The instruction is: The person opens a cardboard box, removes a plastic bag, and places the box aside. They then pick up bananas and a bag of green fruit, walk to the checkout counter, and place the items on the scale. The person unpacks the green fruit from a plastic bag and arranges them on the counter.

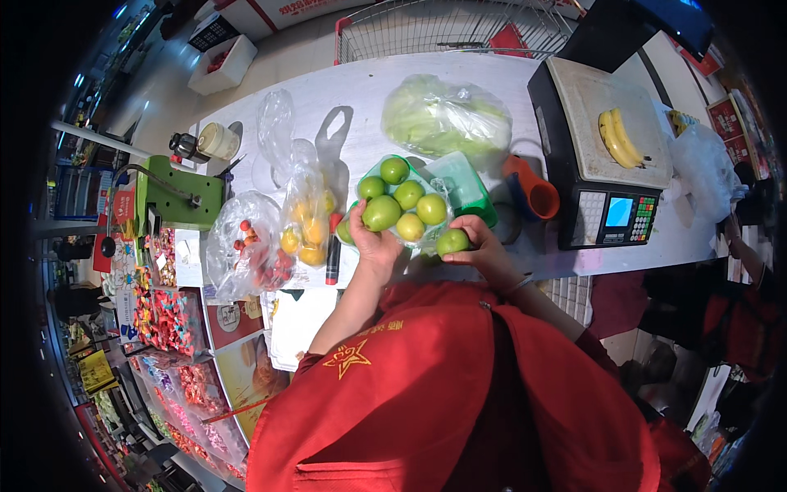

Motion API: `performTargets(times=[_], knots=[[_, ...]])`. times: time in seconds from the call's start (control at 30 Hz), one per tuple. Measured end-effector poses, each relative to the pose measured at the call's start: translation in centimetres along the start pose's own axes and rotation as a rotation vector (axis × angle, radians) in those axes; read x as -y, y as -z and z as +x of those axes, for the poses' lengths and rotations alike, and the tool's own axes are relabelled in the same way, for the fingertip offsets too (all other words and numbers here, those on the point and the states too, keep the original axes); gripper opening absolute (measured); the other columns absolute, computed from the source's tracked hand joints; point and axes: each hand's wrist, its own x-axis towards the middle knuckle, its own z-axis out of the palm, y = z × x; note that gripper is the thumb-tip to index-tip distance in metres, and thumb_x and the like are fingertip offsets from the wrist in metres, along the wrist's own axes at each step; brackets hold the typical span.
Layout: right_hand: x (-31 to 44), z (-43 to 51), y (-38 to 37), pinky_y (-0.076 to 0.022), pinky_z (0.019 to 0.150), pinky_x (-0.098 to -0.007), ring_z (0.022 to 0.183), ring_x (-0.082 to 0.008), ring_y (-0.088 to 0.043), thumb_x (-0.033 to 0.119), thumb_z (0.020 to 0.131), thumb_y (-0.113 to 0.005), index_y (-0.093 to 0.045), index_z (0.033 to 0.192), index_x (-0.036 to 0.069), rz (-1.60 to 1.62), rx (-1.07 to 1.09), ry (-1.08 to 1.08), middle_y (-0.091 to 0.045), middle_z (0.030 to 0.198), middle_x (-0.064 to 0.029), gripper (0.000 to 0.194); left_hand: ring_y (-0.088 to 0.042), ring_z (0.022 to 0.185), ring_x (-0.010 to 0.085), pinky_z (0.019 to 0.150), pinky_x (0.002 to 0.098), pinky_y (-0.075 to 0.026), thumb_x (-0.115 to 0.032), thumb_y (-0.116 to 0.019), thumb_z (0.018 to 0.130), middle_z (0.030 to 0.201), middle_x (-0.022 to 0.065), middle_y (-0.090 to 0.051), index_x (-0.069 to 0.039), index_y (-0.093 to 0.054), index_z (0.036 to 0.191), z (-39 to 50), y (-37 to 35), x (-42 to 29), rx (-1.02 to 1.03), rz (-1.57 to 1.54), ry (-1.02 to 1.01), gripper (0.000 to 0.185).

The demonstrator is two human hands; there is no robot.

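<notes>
Over the tray, my left hand (376,247) has its fingers around a large green fruit (381,213), probably a green jujube. My right hand (486,251) grips another round green fruit (452,243) at the table's near edge. Several more green and yellowish-green fruits (409,194) are heaped between my hands in a green-edged tray (363,179) with clear plastic around it. Right behind this heap lies a second green container (458,178), pale inside. My left palm and the fruits hide part of the first tray.
Bags of yellow fruit (310,227) and red fruit (270,270) sit left, beside a dark marker (333,252). Bagged leafy greens (446,117) lie behind the trays. An orange tape dispenser (541,194) stands near a scale (609,123) bearing bananas (616,138). A shopping cart (418,37) is beyond.
</notes>
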Motion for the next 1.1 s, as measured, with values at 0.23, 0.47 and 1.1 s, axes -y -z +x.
performTargets(times=[0.23,0.47,1.1], knots=[[-2.5,2.0,0.9,-0.0489,0.08,-0.0309,0.096,-0.0222,-0.058,0.012,0.069,-0.077,-0.055,0.114,0.008,-0.571,-0.129,0.17,-0.057,0.105,-0.0092,0.05,-0.055,0.098,0.0282,0.09,0.0466,-0.043,-0.032,-0.061,0.075,0.102,0.0092,-0.059,-0.008,-0.057,0.104,3.6,0.1,-2.6,-0.105,0.207,0.085,0.037],[-3.2,6.3,-0.4,-0.049,0.077,-0.0334,0.09,-0.0237,-0.06,0.019,0.07,-0.078,-0.055,0.108,0.004,-0.796,-0.201,0.295,-0.057,0.096,-0.012,0.046,-0.059,0.091,0.0301,0.086,0.0475,-0.048,-0.027,-0.06,0.074,0.098,0.0122,-0.061,-0.005,-0.056,0.105,9.4,-0.8,-6.8,-0.048,0.571,0.262,0.039],[-2.6,8.2,-1.2,-0.0442,0.075,-0.0376,0.093,-0.0288,-0.054,0.028,0.065,-0.076,-0.06,0.104,0.006,-1.294,0.122,0.477,-0.054,0.099,-0.0106,0.047,-0.056,0.098,0.0351,0.089,0.041,-0.044,-0.02,-0.065,0.075,0.105,0.0194,-0.06,0.0,-0.061,0.103,10.8,1.3,-13.6,-0.091,1.753,-0.85,0.035]])
